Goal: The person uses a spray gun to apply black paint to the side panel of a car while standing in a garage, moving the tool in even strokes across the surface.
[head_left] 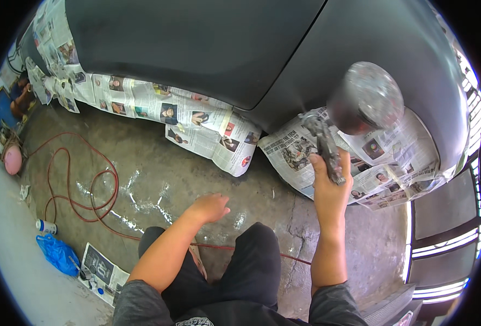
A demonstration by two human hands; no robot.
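Note:
My right hand (333,182) is wrapped around the handle of a paint spray gun (325,144), which is smeared with dark paint. A round, paint-streaked cup (372,98) sits on top of the gun. The nozzle end is close to the dark grey car body panel (197,43), near the wheel arch. Taped newspaper (289,146) covers the wheel area behind the gun, and more newspaper (164,111) runs along the car's lower edge. My left hand (210,207) hovers over the floor in front of my knees, fingers curled in and nothing visible in them.
A red hose (115,179) lies in loops on the concrete floor and passes beneath me. By the left wall are a blue plastic bag (58,254), a can (46,226), a newspaper sheet (110,277) and a pink round object (13,160). A barred metal gate (447,217) stands at right.

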